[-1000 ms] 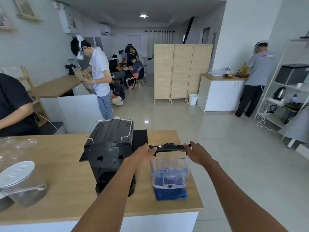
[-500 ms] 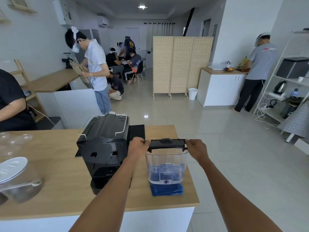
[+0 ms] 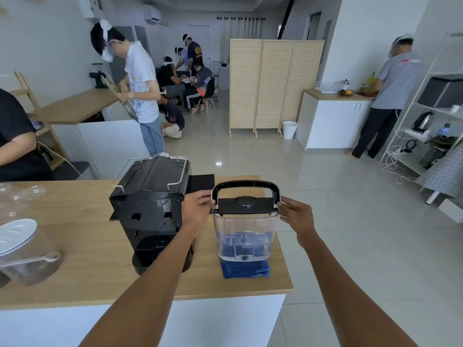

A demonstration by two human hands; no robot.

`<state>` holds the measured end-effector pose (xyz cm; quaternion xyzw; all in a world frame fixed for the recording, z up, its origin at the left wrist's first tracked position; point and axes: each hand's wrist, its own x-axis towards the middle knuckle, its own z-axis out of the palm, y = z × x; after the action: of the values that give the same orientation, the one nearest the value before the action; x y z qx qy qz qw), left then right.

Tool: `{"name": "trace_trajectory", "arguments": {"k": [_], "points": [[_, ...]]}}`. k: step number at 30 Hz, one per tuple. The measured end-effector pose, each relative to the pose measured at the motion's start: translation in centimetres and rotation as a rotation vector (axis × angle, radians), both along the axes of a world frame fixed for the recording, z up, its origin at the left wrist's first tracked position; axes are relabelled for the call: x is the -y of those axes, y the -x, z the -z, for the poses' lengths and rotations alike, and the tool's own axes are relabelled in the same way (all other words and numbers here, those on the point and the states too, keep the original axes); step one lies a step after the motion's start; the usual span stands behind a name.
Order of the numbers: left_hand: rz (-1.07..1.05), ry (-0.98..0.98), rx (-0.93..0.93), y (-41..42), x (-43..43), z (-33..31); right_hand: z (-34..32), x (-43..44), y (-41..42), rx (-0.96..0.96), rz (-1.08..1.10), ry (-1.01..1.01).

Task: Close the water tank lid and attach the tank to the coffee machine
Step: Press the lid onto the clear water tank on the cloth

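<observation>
A clear plastic water tank (image 3: 245,234) stands on a folded blue cloth (image 3: 246,269) near the right end of the wooden counter. Its black lid (image 3: 245,204) lies flat on the rim, and the black handle (image 3: 245,185) stands raised above it. My left hand (image 3: 196,209) grips the tank's top left corner at the handle's base. My right hand (image 3: 295,213) grips the top right corner. The black coffee machine (image 3: 152,209) stands just left of the tank, its back side facing me.
The wooden counter (image 3: 82,279) ends just right of the tank. A clear jar with a white lid (image 3: 22,251) sits at its left edge. Several people stand or sit farther back in the room. A folding screen (image 3: 275,83) and white cabinet (image 3: 333,121) are behind.
The handle has swung up from lying flat over the lid to standing upright. Both hands stay at the tank's top corners; the camera has tilted and come closer.
</observation>
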<state>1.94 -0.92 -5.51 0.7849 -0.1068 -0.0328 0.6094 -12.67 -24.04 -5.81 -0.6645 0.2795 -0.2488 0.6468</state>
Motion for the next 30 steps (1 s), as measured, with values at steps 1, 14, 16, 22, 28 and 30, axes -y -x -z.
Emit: {"name": "trace_trajectory", "arguments": {"k": [1,14,16,22,28,30], "points": [[0.012,0.002,0.022,0.2,-0.2,0.0,0.0,-0.1,0.2,0.027,-0.014,-0.016],[0.199,-0.062,0.157,1.7,0.7,-0.7,0.1,-0.6,0.9,0.104,0.005,-0.009],[0.228,-0.114,0.190,1.5,1.1,-0.8,0.3,-0.7,1.0,0.094,0.000,-0.023],[0.280,-0.258,0.322,1.3,0.4,1.1,0.1,-0.6,1.3,0.041,-0.037,-0.040],[0.315,-0.285,0.318,1.2,0.1,1.9,1.7,-0.2,0.4,-0.058,-0.123,0.218],[0.316,-0.288,0.294,1.1,0.1,1.9,1.8,-0.2,0.2,-0.066,-0.131,0.253]]}}
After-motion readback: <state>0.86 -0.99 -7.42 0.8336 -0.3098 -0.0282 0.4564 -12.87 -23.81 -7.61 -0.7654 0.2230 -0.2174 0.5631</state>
